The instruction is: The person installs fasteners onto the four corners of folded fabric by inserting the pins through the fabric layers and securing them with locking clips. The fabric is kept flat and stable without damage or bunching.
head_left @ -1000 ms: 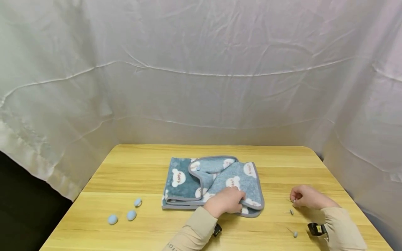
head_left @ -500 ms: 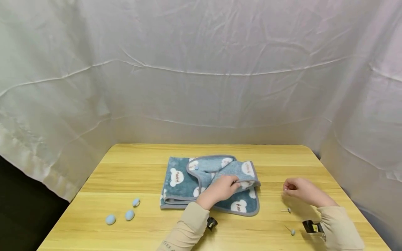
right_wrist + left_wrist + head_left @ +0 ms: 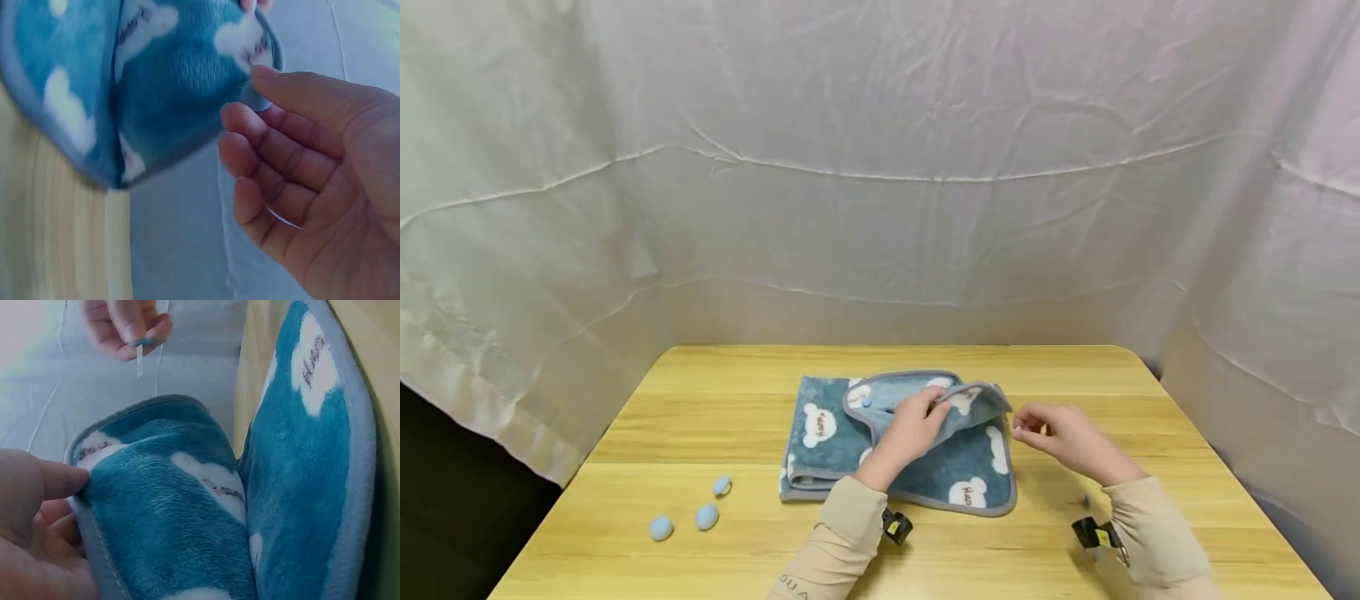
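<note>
Right hand (image 3: 1070,433) is now hovering beside the right edge of the folded blue-teal fleece cloth with white bear-head patches and grey trim (image 3: 940,471); a second ago it was reaching among the pins. Left hand (image 3: 912,425) is now holding the cloth's right flap higher, so more of the dark teal layer underneath is showing. Both hands are seemingly converging on that same edge.

Left hand is pinching the trim between thumb and fingers. Right hand is pinching a small blue-headed pin with a short pale shaft (image 3: 143,342) by its head, other fingers loosely curling. Left wrist view is showing the pin apart from the flap.

Cloth is lying mid-bench on the yellow wood-grain bench (image 3: 715,417), with a small round blue dot (image 3: 867,402) showing on its upper flap.

No box or tray is showing: three pale-blue domed pieces (image 3: 707,517) are lying loose at left, another small blue-headed pin (image 3: 1086,500) near the right wrist.
</note>
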A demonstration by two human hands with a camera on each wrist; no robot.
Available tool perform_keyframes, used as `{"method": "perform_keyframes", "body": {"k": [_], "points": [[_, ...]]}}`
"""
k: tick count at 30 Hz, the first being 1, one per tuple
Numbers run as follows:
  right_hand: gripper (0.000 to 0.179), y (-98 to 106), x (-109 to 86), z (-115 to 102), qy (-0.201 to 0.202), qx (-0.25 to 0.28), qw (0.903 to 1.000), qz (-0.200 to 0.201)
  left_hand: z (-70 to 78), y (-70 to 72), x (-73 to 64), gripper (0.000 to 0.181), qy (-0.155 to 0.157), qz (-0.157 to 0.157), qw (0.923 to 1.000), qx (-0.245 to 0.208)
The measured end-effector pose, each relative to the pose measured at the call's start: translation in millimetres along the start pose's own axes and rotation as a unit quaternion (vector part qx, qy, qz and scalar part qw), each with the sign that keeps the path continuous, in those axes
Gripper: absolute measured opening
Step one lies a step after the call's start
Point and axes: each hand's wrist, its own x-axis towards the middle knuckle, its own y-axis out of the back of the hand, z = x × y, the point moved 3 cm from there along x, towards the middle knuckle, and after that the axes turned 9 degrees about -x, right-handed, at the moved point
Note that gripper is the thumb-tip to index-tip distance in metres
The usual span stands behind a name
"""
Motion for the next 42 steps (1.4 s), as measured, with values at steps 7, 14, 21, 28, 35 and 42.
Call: {"method": "perform_keyframes", "body": {"k": [7,14,21,28,35,42], "points": [[0.005,-9.4,21.4,-20.0,0.004,0.023,0.9996,0.017,-0.1,3.7,0.1,0.028,0.024,0.025,0.9985,-0.043],[0.006,-21.1,36.5,-30.1,0.003,0.042,0.9989,0.018,-2.0,3.5,2.3,0.024,0.014,0.044,0.9987,-0.019],[0.007,-27.9,42.2,-34.8,-0.005,0.041,0.9984,0.039,-0.8,3.4,1.5,0.025,0.014,0.033,0.9991,-0.023],[0.006,-33.1,43.9,-37.0,-0.003,0.039,0.9975,0.059,0.2,3.0,1.6,0.026,0.013,0.034,0.9992,-0.015],[0.010,-36.4,46.2,-38.6,0.011,0.031,0.9947,0.097,-0.4,3.9,1.0,0.026,0.014,0.030,0.9992,-0.021],[0.049,-34.1,44.7,-38.3,0.064,-0.039,0.9733,0.217,1.9,6.4,-0.7,0.025,0.008,0.019,0.9989,-0.042]]}}
